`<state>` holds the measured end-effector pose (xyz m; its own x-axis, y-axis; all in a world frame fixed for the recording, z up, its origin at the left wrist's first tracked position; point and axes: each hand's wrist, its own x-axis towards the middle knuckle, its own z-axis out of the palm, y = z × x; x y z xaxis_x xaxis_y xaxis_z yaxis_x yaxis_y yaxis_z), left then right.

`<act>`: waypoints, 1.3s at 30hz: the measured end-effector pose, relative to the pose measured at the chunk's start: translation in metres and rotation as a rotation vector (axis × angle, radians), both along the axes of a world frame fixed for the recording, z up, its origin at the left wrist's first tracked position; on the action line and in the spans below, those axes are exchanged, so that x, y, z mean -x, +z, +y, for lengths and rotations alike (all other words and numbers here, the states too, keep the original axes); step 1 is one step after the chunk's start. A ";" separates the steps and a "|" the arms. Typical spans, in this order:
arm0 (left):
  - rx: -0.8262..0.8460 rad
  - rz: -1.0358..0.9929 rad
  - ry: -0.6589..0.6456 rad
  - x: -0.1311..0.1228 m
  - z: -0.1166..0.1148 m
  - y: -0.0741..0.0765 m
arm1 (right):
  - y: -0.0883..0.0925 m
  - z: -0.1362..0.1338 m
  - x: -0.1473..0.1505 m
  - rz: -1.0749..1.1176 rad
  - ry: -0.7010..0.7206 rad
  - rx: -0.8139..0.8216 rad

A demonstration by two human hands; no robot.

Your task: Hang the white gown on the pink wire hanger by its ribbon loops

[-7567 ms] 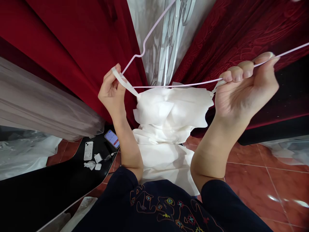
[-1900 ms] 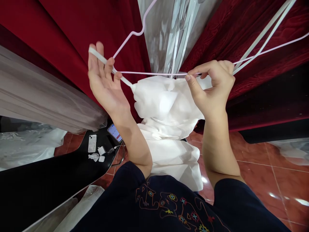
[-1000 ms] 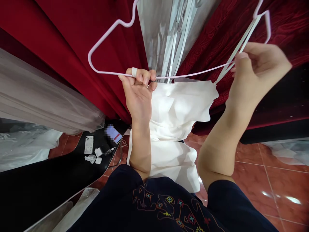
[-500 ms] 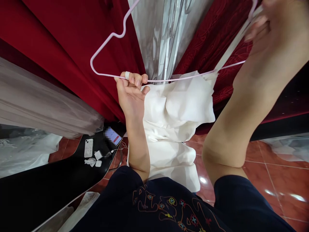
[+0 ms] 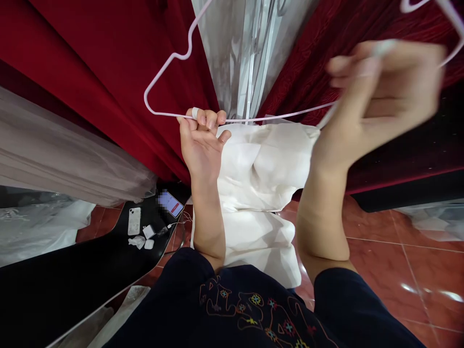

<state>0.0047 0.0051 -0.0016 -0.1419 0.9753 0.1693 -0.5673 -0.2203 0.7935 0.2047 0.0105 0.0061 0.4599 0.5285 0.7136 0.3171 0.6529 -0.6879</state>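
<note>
My left hand (image 5: 205, 140) curls its fingers over the lower bar of a pale pink clothes hanger (image 5: 279, 116), with the thumb apart. White tape or a band circles one finger. Below the bar hangs a white garment (image 5: 275, 159), perhaps a dress, its lower part reaching down to my body. A white strap (image 5: 327, 117) rises from the garment's right top corner and disappears behind my right hand (image 5: 387, 92). That hand is raised in front of the hanger's right side, fingers bent and blurred by motion; whether it grips the strap is hidden.
Dark red curtains (image 5: 108, 72) and a silvery sheer cloth (image 5: 232, 58) hang ahead. On the left, a black bench (image 5: 90, 261) carries a white phone (image 5: 134, 221), a lit phone (image 5: 170, 203) and a charger (image 5: 148, 231). Red tiles (image 5: 380, 270) cover the floor.
My right hand has come down and left from the hanger's upper right, turning at the wrist. The hanger's right end now shows farther right. My left hand keeps its hold, shifted slightly right.
</note>
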 end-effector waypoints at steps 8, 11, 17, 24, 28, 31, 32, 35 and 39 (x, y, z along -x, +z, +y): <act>-0.026 -0.025 -0.103 0.004 -0.015 0.002 | -0.019 -0.004 0.020 -0.462 0.009 0.235; -0.042 0.065 -0.021 0.018 -0.024 0.007 | -0.019 -0.008 0.015 -0.488 0.020 0.244; -0.113 0.358 0.462 0.049 -0.031 0.009 | -0.019 -0.003 0.011 -0.491 0.004 0.149; -0.574 0.546 0.519 0.060 -0.008 0.020 | -0.018 -0.003 0.006 -0.489 -0.015 0.097; -0.570 0.845 0.404 0.060 -0.004 0.047 | -0.019 -0.004 0.010 -0.440 0.020 0.112; -0.468 1.055 0.365 0.061 -0.009 0.073 | -0.021 -0.004 0.013 -0.413 0.048 0.124; -0.446 1.104 0.328 0.062 -0.011 0.081 | -0.022 -0.003 0.013 -0.415 0.053 0.126; -0.356 1.214 0.166 0.059 -0.012 0.102 | -0.024 -0.001 0.014 -0.438 0.058 0.116; -0.311 1.218 0.094 0.050 -0.004 0.109 | -0.025 0.000 0.013 -0.456 0.031 0.134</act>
